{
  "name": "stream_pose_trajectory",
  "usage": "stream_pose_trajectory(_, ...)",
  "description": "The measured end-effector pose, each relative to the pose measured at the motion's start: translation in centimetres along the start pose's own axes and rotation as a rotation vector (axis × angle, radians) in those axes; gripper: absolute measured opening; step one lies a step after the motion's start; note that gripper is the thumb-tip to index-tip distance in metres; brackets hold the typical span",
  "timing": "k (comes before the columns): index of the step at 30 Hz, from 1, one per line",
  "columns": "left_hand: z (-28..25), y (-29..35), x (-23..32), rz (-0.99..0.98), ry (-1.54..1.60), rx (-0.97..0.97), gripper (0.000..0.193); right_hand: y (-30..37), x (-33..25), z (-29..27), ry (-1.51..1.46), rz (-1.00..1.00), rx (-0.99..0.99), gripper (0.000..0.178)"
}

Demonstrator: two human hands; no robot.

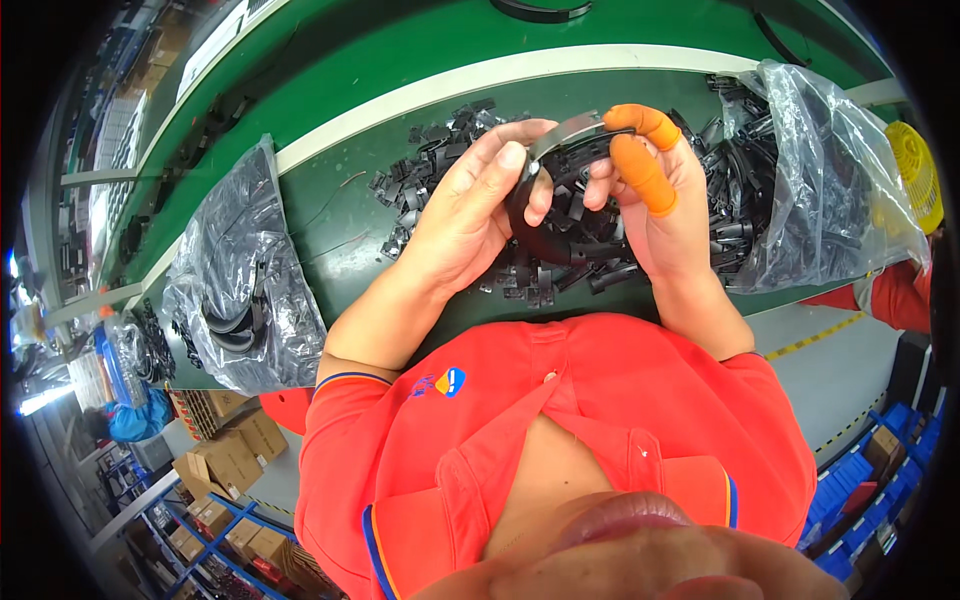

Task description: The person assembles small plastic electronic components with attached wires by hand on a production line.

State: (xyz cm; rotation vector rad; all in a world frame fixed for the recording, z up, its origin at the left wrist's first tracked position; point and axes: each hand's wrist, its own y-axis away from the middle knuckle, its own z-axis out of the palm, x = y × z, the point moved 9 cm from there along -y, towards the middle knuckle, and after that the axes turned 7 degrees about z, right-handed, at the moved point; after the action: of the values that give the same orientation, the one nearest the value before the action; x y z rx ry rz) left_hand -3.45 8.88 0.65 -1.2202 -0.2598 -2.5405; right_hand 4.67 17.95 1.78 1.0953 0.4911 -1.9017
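Note:
Over the green bench I hold up a curved black headband with a shiny metal strip along its upper end. My left hand is closed on its left side, thumb on top and fingers curled beneath. Orange finger covers sit on the thumb and forefinger of my right hand, which pinches the far right end of the strip. Whether that pinch also takes in a small black piece, I cannot make out. Below and around both hands lies a loose heap of small black plastic parts.
A clear plastic bag with curved black bands lies at left; another clear bag stands at right beside more black parts. Beyond it are a yellow fan and a person's red sleeve. A pale rail crosses behind the heap.

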Motion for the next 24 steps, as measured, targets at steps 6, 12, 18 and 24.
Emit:
stream_pose_trajectory(6, 0.1, 0.0, -0.2, -0.027, -0.003, -0.008, 0.040, -0.1, 0.0, 0.7, 0.038, -0.060, -0.004, 0.029)
stream_pose_trajectory(12, -0.4, -0.2, 0.1, -0.003, -0.074, -0.010, 0.034, 0.0, 0.8, 1.0, -0.074, 0.008, -0.029, 0.030)
stream_pose_trajectory(18, -0.2, 0.0, -0.4, -0.054, -0.062, -0.040, 0.033, 0.2, 4.1, 0.0, -0.196, 0.269, -0.195, 0.052)
stream_pose_trajectory(24, -0.4, 0.2, -1.0, -0.089, -0.035, -0.025, 0.035, -0.6, 1.4, 0.4, -0.109, 0.132, -0.070, 0.042)
